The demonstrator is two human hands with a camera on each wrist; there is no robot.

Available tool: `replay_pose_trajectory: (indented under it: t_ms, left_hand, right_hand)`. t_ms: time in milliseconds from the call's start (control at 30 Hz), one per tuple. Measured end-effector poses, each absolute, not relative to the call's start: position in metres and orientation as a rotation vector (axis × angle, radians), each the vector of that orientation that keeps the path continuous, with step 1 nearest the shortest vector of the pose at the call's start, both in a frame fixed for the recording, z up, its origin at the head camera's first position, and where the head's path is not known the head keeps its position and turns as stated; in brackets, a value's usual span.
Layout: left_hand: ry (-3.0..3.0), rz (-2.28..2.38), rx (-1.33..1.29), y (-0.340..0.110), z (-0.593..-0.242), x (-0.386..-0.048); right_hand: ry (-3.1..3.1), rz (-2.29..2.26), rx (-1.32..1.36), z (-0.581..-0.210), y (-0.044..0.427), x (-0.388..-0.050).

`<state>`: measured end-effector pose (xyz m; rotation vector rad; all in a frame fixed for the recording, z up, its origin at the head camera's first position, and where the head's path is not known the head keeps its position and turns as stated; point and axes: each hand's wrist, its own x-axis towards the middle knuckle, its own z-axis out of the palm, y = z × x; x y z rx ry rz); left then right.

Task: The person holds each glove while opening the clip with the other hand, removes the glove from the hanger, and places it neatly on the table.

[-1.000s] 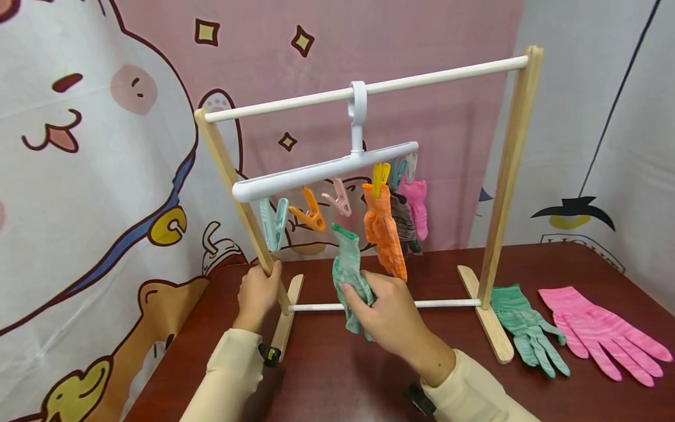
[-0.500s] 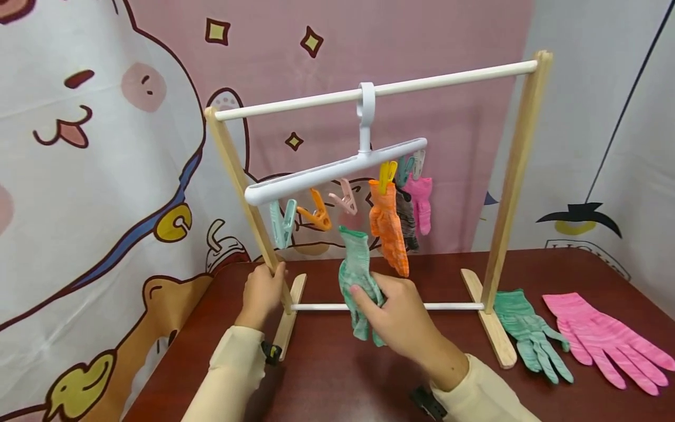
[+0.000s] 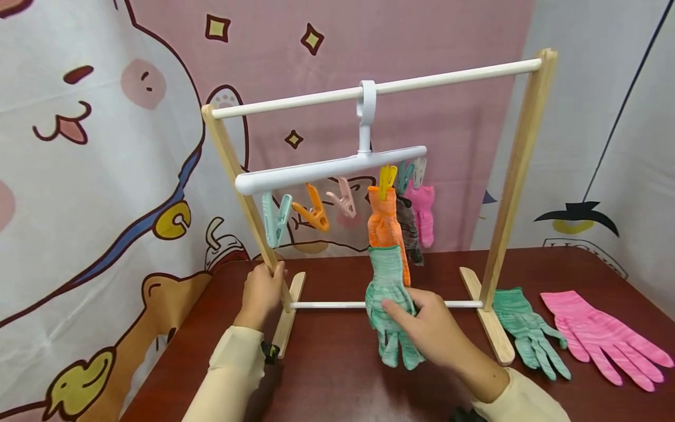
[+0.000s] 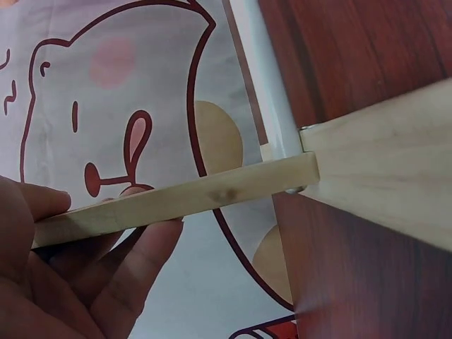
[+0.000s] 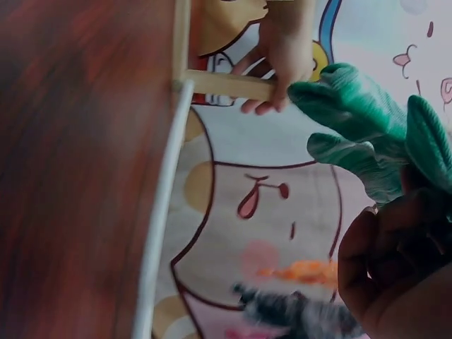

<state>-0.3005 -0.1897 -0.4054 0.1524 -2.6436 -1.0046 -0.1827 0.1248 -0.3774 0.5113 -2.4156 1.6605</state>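
Note:
In the head view my left hand [image 3: 262, 296] grips the left wooden post [image 3: 232, 161] of a small drying rack, low down. Thumb and fingers on either side of that post show in the left wrist view. My right hand [image 3: 435, 325] pinches a green glove [image 3: 387, 287] by its palm, cuff up and fingers dangling. It covers the lower part of an orange glove [image 3: 382, 220], which hangs from a yellow clothespin [image 3: 387, 183]. A white hanger [image 3: 311, 171] hooked on the top bar carries the clothespins; the mint [image 3: 276, 220], orange [image 3: 313, 208] and pale pink [image 3: 344, 198] ones hold nothing.
A dark glove [image 3: 407, 225] and a pink glove [image 3: 422, 214] hang farther back on the hanger. Right of the rack, another green glove [image 3: 529, 331] and a larger-looking pink glove [image 3: 603, 337] lie on the dark red table [image 3: 337, 375]. A white lower bar [image 3: 332, 305] joins the posts.
My right hand has moved right and down with the green glove, which now overlaps the orange glove and hangs more unfolded. The hanger has swung slightly. My left hand keeps its grip on the post.

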Motion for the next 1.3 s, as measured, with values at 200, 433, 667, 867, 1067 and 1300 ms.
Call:
replay_pose_trajectory:
  t_ms: [200, 433, 667, 867, 1067, 1300]
  left_hand:
    - [-2.654, -1.027, 0.146, -0.188, -0.406, -0.301]
    - [-2.655, -1.017, 0.15, -0.188, -0.406, -0.302]
    - [-2.651, -1.017, 0.149, -0.189, -0.405, -0.302]
    - [-2.659, -1.006, 0.154, -0.19, -0.407, -0.302]
    - [-2.647, -1.008, 0.152, -0.19, -0.408, -0.301]
    - [-2.643, -1.005, 0.158, -0.189, -0.407, -0.3]
  right_hand:
    - [-2.477, 1.816, 0.467, -0.384, 0.15, -0.181]
    - [-2.627, 1.679, 0.356, -0.392, 0.171, -0.178]
    - [-2.742, 1.683, 0.255, -0.399, 0.184, -0.176]
    - [-2.801, 1.703, 0.289, -0.41, 0.198, -0.174]
    - [-2.881, 1.559, 0.22, -0.419, 0.213, -0.17]
    - [-2.954, 1.436, 0.186, -0.423, 0.221, -0.169]
